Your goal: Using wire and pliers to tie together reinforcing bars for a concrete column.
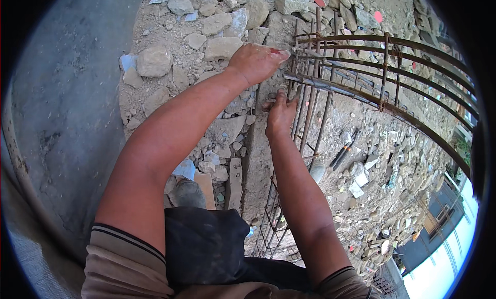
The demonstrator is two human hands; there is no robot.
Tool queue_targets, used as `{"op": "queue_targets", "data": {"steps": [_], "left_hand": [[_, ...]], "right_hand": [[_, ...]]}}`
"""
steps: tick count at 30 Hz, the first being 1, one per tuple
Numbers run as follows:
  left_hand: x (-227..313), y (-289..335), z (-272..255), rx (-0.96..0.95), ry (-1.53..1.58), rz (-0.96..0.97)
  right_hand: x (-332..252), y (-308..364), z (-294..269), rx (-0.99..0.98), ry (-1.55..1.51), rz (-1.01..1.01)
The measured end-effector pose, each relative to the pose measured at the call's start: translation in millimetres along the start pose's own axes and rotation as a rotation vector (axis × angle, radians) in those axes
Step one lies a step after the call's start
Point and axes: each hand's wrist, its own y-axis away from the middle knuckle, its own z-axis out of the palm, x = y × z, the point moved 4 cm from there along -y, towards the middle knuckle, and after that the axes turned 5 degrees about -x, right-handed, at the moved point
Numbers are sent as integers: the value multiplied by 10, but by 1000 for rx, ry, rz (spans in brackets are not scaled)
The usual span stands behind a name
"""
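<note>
Several bars [351, 90] just beside both hands [260, 61] [281, 115]

Rebar [316, 82] looks like dull, rusty metal, rubble [155, 61] rough, matt stone, trousers [204, 242] matt cloth.

An open-air building site, rough underfoot.
Around me lies broken stone rubble [222, 48]; a tied rebar cage [385, 66] stretches off to the right, and bright sky [436, 278] opens beside a building [419, 246] on the far right.

hands [282, 117]: fingertip contact unclear | rebar cage [361, 95]: right end cut off | sleeves [124, 268]: cut by lower edge
</note>
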Motion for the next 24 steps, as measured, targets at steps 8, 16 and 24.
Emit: {"op": "queue_targets", "data": {"steps": [8, 16, 24], "left_hand": [[-51, -154, 158, -99, -201, 223], [-76, -312, 190, -195, -312, 264], [-83, -462, 125, -266, -205, 325]], "right_hand": [[-27, -67, 101, 14, 203, -155], [43, -101, 84, 12, 196, -117], [53, -85, 40, 80, 174, -71]]}}
